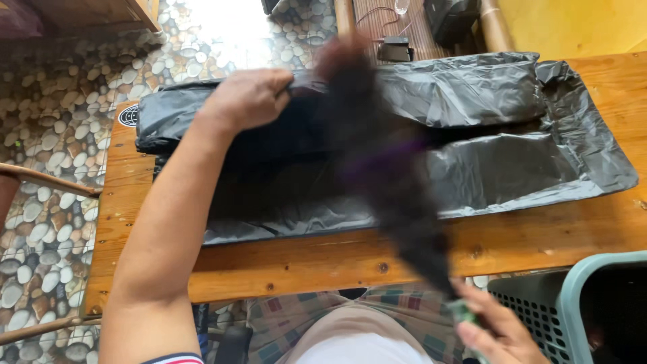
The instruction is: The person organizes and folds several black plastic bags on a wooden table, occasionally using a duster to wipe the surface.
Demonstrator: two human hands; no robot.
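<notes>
My left hand (pixel 248 98) reaches out over the wooden table (pixel 350 259) and pinches the near edge of a black plastic sheet (pixel 499 162) that covers most of the tabletop. A long bundle of dark, fuzzy hair-like fibre (pixel 384 155), blurred in motion, stretches from beside that hand down to my right hand. My right hand (pixel 495 330) sits low at the table's near edge, its fingers closed on the bundle's lower end and on a small green object (pixel 462 311).
A teal plastic basket (pixel 579 303) with a perforated wall stands at the lower right. A pebble-pattern floor (pixel 47 135) lies to the left. A small dark device with a cable (pixel 395 48) rests beyond the table. My checked shorts (pixel 296 323) show below.
</notes>
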